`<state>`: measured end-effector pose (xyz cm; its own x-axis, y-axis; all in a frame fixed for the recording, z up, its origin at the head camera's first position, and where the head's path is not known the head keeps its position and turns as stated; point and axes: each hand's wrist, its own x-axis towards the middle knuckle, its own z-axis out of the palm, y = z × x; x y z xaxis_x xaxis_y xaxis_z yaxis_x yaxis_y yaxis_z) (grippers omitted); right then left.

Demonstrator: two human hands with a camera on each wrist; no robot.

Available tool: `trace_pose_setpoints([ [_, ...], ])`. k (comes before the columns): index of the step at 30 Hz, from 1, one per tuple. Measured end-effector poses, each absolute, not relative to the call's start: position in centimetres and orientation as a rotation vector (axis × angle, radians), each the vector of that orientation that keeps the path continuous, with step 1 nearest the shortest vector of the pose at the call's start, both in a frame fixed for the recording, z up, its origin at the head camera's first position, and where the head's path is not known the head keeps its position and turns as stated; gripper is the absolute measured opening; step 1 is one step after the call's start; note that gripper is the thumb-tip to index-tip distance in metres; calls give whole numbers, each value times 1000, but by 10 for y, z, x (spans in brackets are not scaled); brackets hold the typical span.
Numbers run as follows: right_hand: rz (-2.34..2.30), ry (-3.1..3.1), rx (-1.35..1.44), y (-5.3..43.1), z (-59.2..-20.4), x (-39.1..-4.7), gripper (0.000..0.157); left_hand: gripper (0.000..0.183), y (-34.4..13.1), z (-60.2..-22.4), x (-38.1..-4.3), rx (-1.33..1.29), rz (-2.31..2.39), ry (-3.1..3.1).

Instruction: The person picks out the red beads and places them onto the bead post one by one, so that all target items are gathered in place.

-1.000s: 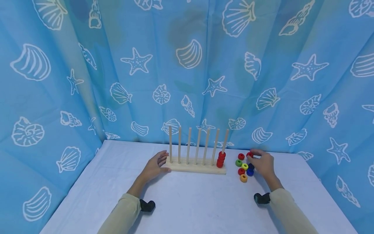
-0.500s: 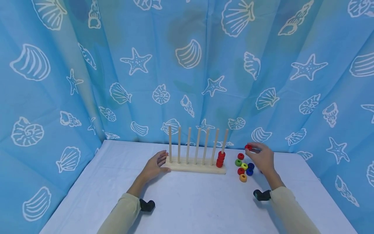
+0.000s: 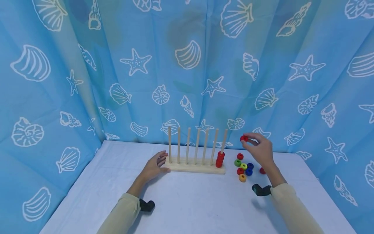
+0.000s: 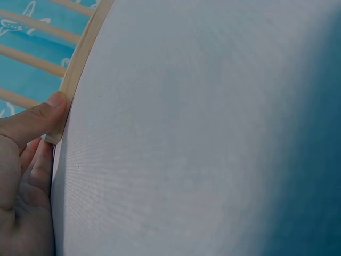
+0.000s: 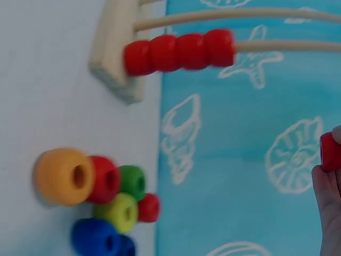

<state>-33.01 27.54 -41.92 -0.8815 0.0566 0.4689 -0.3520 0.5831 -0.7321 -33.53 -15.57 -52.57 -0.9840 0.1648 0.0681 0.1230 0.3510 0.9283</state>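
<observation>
A wooden peg rack [image 3: 193, 168] with several upright pegs stands on the table, and several red beads [image 5: 178, 52] are stacked on its rightmost peg. My left hand [image 3: 156, 165] holds the rack's left end; in the left wrist view its thumb [image 4: 45, 112] lies on the front of the base and the fingers reach behind. Between thumb and fingertips, my right hand [image 3: 260, 151] pinches a red bead [image 3: 243, 138], raised above the table to the right of the rack. The bead's hole shows only partly in the right wrist view.
Loose beads lie right of the rack: an orange bead [image 3: 242, 177], a green bead [image 3: 238, 162], a yellow bead [image 3: 243, 166], blue beads [image 3: 249, 171] and red ones. One red bead [image 3: 262, 170] sits apart, near my right wrist. A blue shell-print curtain [image 3: 187, 81] hangs behind the white table [image 3: 187, 208].
My right hand has lifted the red bead off the table and carried it up and slightly left. The left hand stays at the rack's end.
</observation>
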Motion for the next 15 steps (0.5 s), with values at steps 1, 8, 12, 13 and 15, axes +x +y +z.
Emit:
trace_pose_setpoints([
  [1, 1249, -2355, 257, 274, -415, -329, 37, 89, -156, -526, -335, 265, 1744, 2553],
  [8, 1309, -2281, 368, 261, -393, -325, 39, 89, -156, -527, -334, 259, 1738, 2561],
  [12, 1326, -2247, 420, 254, -383, -322, 39, 89, -156, -528, -335, 266, 1751, 2552],
  [13, 1332, -2240, 432, 253, -380, -322, 39, 89, -156, -528, -335, 269, 1753, 2550],
  [15, 1345, -2229, 451, 250, -376, -322, 39, 90, -156, -528, -336, 271, 1754, 2550],
])
